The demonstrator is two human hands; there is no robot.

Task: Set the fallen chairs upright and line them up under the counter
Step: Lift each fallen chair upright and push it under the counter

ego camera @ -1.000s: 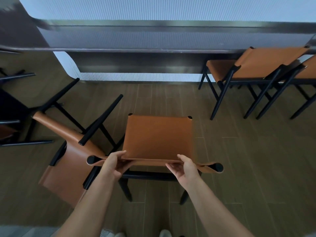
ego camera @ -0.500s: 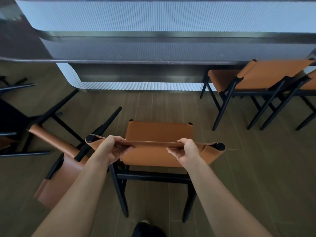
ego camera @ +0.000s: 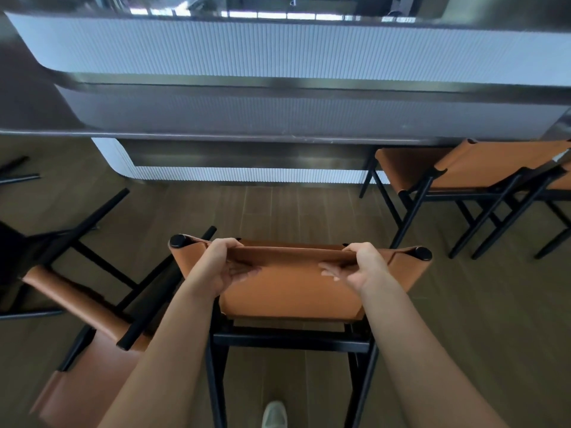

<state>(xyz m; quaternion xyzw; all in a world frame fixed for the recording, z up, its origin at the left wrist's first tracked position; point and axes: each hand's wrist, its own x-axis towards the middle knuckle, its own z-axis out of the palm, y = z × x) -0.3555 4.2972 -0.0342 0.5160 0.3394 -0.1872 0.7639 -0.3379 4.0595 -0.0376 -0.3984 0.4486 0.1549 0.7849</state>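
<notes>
An upright chair (ego camera: 290, 291) with a tan leather back and black frame stands right in front of me. My left hand (ego camera: 221, 267) grips the top edge of its backrest near the left post, and my right hand (ego camera: 360, 265) grips the same edge near the right post. A second tan chair (ego camera: 92, 307) lies fallen on the floor to the left, legs pointing up and away. Two upright chairs (ego camera: 457, 168) stand tucked under the white ribbed counter (ego camera: 278, 50) at the right.
Wooden floor (ego camera: 293, 208) lies between my chair and the counter base. Black chair legs (ego camera: 15, 174) show at the far left edge. My shoe (ego camera: 273, 415) is under the chair's rear rail.
The chair I hold has risen and come closer to the counter, its backrest now high in view and hiding the seat. The camera has moved forward with it.
</notes>
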